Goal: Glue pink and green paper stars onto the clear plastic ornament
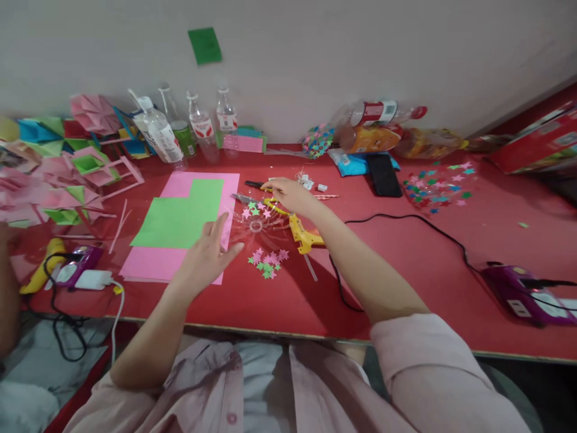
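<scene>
My left hand [205, 252] is open, thumb and index finger apart, over the edge of the green and pink paper sheets, just left of a clear plastic piece [256, 226] cut into spreading strips. Pink and green paper stars [255, 208] lie on its far side. My right hand [291, 195] is above the far strips with fingertips bent together; what they hold, if anything, is hidden. Near those fingertips lie black-tipped pliers [253, 184] and a metal-bladed tool [243, 198]. A yellow glue gun [303, 236] with a glue stick lies beneath my right forearm. Loose stars [268, 263] form a pile nearer me.
Green paper [171, 222] rests on pink sheets at left. Plastic bottles [205, 129] stand by the wall; others lie at back right near a black phone [383, 175] and star-covered plastic [439, 186]. Purple power strips [525, 291] and cords flank both sides. Another person's arm [8, 288] shows at far left.
</scene>
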Demonstrator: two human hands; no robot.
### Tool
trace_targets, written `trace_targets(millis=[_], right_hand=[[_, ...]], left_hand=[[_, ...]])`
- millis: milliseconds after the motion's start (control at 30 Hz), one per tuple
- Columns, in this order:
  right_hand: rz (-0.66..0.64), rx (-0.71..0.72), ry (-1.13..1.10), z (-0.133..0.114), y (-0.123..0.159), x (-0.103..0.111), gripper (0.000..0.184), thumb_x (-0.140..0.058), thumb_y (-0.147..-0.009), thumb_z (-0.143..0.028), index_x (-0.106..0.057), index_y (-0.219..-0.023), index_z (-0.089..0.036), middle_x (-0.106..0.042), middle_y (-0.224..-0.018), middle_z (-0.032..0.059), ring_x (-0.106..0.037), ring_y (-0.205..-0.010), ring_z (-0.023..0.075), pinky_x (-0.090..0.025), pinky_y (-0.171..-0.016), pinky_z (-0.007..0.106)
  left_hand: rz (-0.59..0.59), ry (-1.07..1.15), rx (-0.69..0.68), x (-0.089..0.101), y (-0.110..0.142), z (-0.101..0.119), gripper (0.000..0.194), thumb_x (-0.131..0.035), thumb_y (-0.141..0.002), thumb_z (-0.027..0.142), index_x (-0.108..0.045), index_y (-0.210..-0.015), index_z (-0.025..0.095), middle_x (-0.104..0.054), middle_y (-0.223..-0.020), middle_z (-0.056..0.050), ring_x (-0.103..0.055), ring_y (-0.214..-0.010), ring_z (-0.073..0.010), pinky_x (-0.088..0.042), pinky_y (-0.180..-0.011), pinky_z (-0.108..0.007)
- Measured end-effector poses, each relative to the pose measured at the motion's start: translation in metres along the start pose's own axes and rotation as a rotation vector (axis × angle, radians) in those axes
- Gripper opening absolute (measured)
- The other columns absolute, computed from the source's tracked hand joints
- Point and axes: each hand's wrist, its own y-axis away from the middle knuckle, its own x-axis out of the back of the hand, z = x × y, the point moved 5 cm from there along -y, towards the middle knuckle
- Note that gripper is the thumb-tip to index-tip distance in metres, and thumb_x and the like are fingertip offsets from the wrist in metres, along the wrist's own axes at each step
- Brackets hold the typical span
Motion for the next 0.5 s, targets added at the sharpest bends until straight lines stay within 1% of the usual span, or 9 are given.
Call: trace_targets(millis=[33,100,200,267,300,367,467,500], right_hand=[[-0.012,-0.016,-0.011,0.002,0.0,-0.002,0.038,-0.042,-0.081,-0.003,-0.068,-0.105,-0.018,-0.069,-0.113,0.0068,-0.062,-0.107,0.0189,-0.044,-0.097,0.035],[-0.023,-0.039,-0.026,0.004,0.006,-0.004,0.033,-0.045,-0.082,-0.006,-0.07,-0.099,-0.017,-0.072,-0.101,0.0066,-0.066,-0.094,0.0182,-0.048,-0.087,0.033],[-0.013,-0.07,-0.047,0.007,0.019,-0.003,0.028,-0.046,-0.083,-0.009,-0.071,-0.092,-0.017,-0.073,-0.088,0.0057,-0.066,-0.079,0.0161,-0.049,-0.074,0.029],[-0.004,-0.089,-0.069,0.009,0.027,-0.002,0.025,-0.047,-0.084,-0.012,-0.071,-0.089,-0.016,-0.073,-0.082,0.0052,-0.066,-0.074,0.015,-0.048,-0.069,0.027],[0.0,-0.098,-0.083,0.01,0.031,-0.001,0.024,-0.048,-0.084,-0.013,-0.071,-0.088,-0.016,-0.072,-0.079,0.0048,-0.065,-0.072,0.0145,-0.048,-0.067,0.027],[0.003,-0.115,-0.115,0.012,0.035,-0.001,0.022,-0.048,-0.083,-0.013,-0.07,-0.086,-0.016,-0.071,-0.074,0.0035,-0.065,-0.069,0.0135,-0.047,-0.065,0.025],[0.011,-0.135,-0.16,0.014,0.039,-0.002,0.022,-0.048,-0.081,-0.01,-0.069,-0.085,-0.016,-0.071,-0.074,0.0027,-0.065,-0.066,0.0122,-0.047,-0.063,0.024],[0.017,-0.138,-0.168,0.014,0.04,-0.003,0.021,-0.049,-0.08,-0.01,-0.068,-0.084,-0.016,-0.071,-0.076,0.003,-0.065,-0.066,0.012,-0.047,-0.063,0.024]], left_hand=[[-0.023,0.034,-0.002,-0.006,0.002,0.001,0.067,-0.049,-0.085,0.054,-0.025,-0.142,0.027,-0.048,-0.128,-0.015,-0.066,-0.073,-0.0168,-0.054,-0.073,-0.041],[-0.022,0.108,-0.013,-0.016,0.002,0.001,0.07,-0.051,-0.084,0.054,-0.024,-0.143,0.027,-0.044,-0.135,-0.017,-0.067,-0.078,-0.0174,-0.055,-0.074,-0.041],[0.017,0.247,-0.016,-0.026,-0.007,-0.005,0.06,-0.054,-0.084,0.046,-0.033,-0.136,0.026,-0.04,-0.14,-0.016,-0.066,-0.086,-0.0166,-0.056,-0.077,-0.039],[0.066,0.367,0.017,-0.03,-0.016,-0.013,0.048,-0.054,-0.084,0.037,-0.041,-0.128,0.024,-0.041,-0.139,-0.015,-0.066,-0.086,-0.0155,-0.057,-0.071,-0.034],[0.077,0.433,0.045,-0.032,-0.022,-0.018,0.045,-0.054,-0.083,0.034,-0.043,-0.125,0.023,-0.042,-0.138,-0.015,-0.066,-0.082,-0.0142,-0.057,-0.066,-0.032],[0.088,0.557,0.081,-0.035,-0.034,-0.026,0.037,-0.053,-0.081,0.028,-0.048,-0.117,0.022,-0.049,-0.13,-0.013,-0.064,-0.068,-0.0098,-0.056,-0.063,-0.03],[0.157,0.666,0.118,-0.031,-0.053,-0.035,0.027,-0.055,-0.075,0.02,-0.054,-0.102,0.019,-0.057,-0.117,-0.009,-0.063,-0.068,-0.0097,-0.055,-0.062,-0.027],[0.161,0.674,0.143,-0.03,-0.059,-0.037,0.025,-0.055,-0.074,0.019,-0.056,-0.098,0.019,-0.06,-0.109,-0.007,-0.063,-0.067,-0.0103,-0.054,-0.06,-0.026]])
